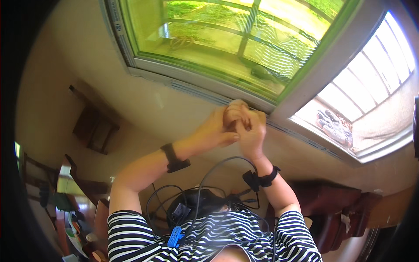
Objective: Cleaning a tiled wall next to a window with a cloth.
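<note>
Both hands meet in front of the lower rail of a metal-framed window (203, 85). My left hand (217, 126) reaches in from the left, palm turned inward with the fingers curled. Against it, my right hand (254, 132) has its fingers bent and the thumb raised toward the left fingers. Motion blur and overlapping fingers hide whether anything small sits between them. Black straps with small boxes circle the left wrist (175, 159) and the right wrist (262, 178). Behind the hands, the green-tinted glass pane (209, 42) reflects a striped shirt.
To the right, a barred window opening (370, 68) has a bundled grey cloth item (334, 127) on its sill. Black cables (201, 183) loop before my chest near a blue clip (175, 236). Wooden furniture (95, 129) stands left; dark red furniture (327, 199) is lower right.
</note>
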### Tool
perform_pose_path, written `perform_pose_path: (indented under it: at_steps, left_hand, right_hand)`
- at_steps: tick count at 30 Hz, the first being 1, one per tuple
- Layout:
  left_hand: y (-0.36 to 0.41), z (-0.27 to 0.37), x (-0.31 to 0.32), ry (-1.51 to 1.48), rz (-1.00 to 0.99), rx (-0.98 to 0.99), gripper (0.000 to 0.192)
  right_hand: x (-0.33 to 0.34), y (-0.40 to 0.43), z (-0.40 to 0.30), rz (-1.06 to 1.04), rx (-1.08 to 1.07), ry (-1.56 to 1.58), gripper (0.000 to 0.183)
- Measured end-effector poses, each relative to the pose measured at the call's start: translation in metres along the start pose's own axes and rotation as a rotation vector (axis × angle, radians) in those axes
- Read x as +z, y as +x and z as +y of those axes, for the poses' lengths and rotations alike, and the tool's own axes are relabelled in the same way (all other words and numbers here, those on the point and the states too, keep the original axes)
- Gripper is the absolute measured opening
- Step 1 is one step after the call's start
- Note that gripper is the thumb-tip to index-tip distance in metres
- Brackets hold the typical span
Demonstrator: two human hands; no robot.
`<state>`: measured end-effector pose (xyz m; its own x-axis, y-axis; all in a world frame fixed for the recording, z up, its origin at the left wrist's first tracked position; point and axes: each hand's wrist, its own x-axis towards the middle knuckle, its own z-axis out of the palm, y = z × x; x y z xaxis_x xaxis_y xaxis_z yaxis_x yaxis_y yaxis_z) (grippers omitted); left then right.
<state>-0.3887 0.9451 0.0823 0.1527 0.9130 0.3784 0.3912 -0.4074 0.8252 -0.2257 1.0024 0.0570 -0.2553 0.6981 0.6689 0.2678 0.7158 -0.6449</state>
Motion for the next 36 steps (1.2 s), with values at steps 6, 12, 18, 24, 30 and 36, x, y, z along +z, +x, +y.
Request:
perform_pose_path:
  at_steps: [6, 12, 18, 24, 30, 36]
  left_hand:
    - [0.022, 0.027, -0.014, 0.023, 0.224, -0.015, 0.056]
    - [0.08, 0.034, -0.002, 0.121, 0.183, 0.199, 0.023]
    - [0.066, 0.039, 0.003, 0.563, 0.299, 0.299, 0.015]
    - [0.045, 0.014, -0.059, 0.581, 0.525, 0.01, 0.016]
    - [0.024, -0.027, -0.159, 0.819, 0.778, -0.13, 0.025]
    - [0.01, -0.056, -0.231, 0.799, 1.027, -0.301, 0.021]
  right_hand:
    - [-0.026, 0.026, -0.032, -0.114, 0.297, 0.496, 0.051]
    - [-0.06, 0.02, -0.037, -0.007, -0.133, -0.262, 0.057]
    - [-0.084, -0.003, -0.003, 0.028, -0.318, -0.466, 0.046]
    - [-0.102, -0.012, 0.028, 0.092, -0.268, -0.465, 0.039]
    - [-0.121, -0.02, 0.041, 0.17, -0.294, -0.601, 0.037]
    - [-0.131, -0.042, 0.06, 0.204, -0.175, -0.604, 0.032]
